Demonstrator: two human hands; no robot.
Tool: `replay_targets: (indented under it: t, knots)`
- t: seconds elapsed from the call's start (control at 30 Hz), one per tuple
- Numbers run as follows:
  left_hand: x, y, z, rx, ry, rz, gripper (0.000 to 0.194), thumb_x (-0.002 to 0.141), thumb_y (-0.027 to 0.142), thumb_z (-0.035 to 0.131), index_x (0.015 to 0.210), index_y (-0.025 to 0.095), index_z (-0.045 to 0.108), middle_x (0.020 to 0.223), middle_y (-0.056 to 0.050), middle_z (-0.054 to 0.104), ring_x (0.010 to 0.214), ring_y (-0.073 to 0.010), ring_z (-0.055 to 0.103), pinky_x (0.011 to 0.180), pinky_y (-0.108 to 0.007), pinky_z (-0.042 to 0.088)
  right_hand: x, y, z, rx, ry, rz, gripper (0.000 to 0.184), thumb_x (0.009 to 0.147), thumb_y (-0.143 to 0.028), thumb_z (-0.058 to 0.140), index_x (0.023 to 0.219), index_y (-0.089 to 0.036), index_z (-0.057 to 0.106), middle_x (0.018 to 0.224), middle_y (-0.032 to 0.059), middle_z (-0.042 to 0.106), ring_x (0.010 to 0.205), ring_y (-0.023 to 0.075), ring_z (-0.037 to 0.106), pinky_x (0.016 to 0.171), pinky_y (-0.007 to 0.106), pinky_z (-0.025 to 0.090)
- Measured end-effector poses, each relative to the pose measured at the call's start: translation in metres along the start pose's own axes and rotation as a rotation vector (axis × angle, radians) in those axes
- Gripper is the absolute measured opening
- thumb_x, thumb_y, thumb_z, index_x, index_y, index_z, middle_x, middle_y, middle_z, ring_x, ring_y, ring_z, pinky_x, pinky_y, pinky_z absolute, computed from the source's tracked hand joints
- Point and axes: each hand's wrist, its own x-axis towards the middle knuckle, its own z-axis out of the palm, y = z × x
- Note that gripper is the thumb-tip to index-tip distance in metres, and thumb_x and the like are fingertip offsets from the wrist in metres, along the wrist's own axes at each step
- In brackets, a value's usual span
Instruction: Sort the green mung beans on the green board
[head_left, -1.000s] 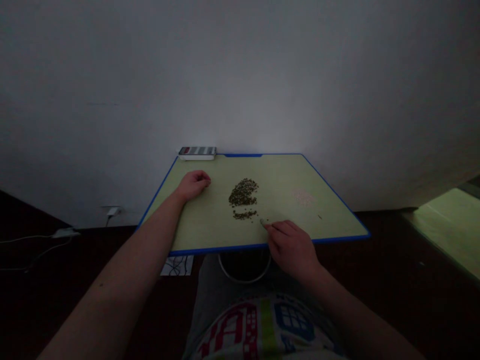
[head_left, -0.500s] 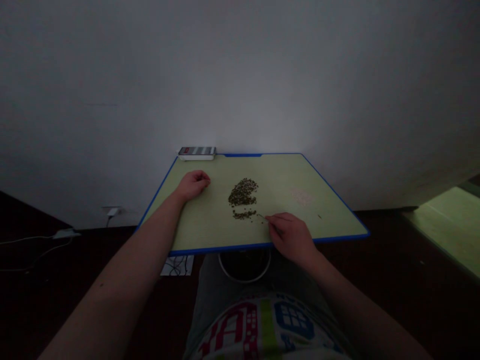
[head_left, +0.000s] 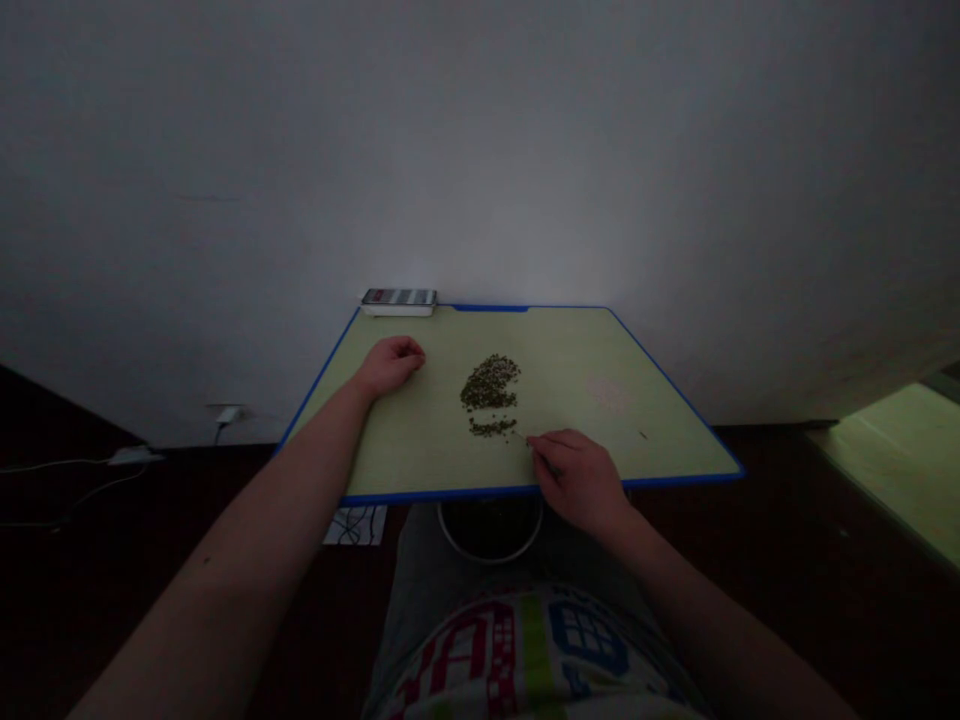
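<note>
A larger pile of small dark greenish grains [head_left: 489,383] lies mid-board, with a short row of the same grains [head_left: 492,428] just nearer to me. My right hand [head_left: 577,475] is to the right of the row, fingers pinched on a thin pale stick [head_left: 520,435]. The stick's tip points left at the row's right end; its exact kind is too small to tell. Left of the pile, my left hand [head_left: 392,366] rests on the board with its fingers curled closed. Whatever those fingers hold, if anything, is hidden.
The pale yellow board [head_left: 420,450] has a blue rim. A phone-like flat item on a white box [head_left: 398,303] stands at its back left corner. Pale scattered bits [head_left: 606,393] and a small dark sliver [head_left: 643,435] lie right. Below the front edge is a bowl [head_left: 491,535].
My right hand has shifted slightly left with the stick, closer to the short row of grains. The left hand stays in place on the board. The whole view has moved a little.
</note>
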Motion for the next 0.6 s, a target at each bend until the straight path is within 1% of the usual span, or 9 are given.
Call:
replay_targets:
  t: [0.2, 0.33, 0.47, 0.6]
  knots:
    - [0.001, 0.0, 0.0, -0.014, -0.007, -0.008, 0.018, 0.062, 0.033, 0.06, 0.071, 0.017, 0.058, 0.055, 0.003, 0.051, 0.049, -0.01, 0.044, 0.049, -0.024, 0.034, -0.001, 0.003, 0.006, 0.01, 0.006, -0.079, 0.028, 0.085, -0.014, 0.052, 0.105, -0.013, 0.071, 0.091, 0.0102, 0.073, 0.081, 0.0216, 0.063, 0.074, 0.035, 0.053]
    - [0.002, -0.002, 0.0, -0.009, -0.011, -0.002, 0.021, 0.062, 0.035, 0.061, 0.072, 0.017, 0.059, 0.055, 0.003, 0.052, 0.05, -0.0102, 0.044, 0.05, -0.023, 0.034, 0.002, -0.001, 0.011, -0.052, -0.053, -0.111, 0.029, 0.085, -0.013, 0.051, 0.108, -0.012, 0.07, 0.095, 0.011, 0.072, 0.084, 0.0222, 0.061, 0.077, 0.035, 0.052]
    - [0.001, -0.001, 0.0, -0.015, -0.013, -0.01, 0.021, 0.062, 0.035, 0.061, 0.072, 0.017, 0.059, 0.054, 0.003, 0.052, 0.051, -0.011, 0.044, 0.051, -0.024, 0.035, 0.005, -0.01, 0.01, -0.171, -0.148, -0.064, 0.031, 0.086, -0.012, 0.051, 0.111, -0.014, 0.069, 0.097, 0.0105, 0.072, 0.086, 0.0228, 0.06, 0.081, 0.035, 0.05]
    - [0.001, 0.0, 0.0, -0.015, 0.0, -0.007, 0.021, 0.06, 0.036, 0.06, 0.071, 0.018, 0.058, 0.055, 0.002, 0.052, 0.053, -0.0119, 0.045, 0.053, -0.025, 0.036, 0.005, -0.009, 0.007, -0.253, -0.18, 0.026, 0.029, 0.085, -0.014, 0.054, 0.109, -0.015, 0.07, 0.095, 0.0099, 0.072, 0.085, 0.0235, 0.06, 0.077, 0.035, 0.05]
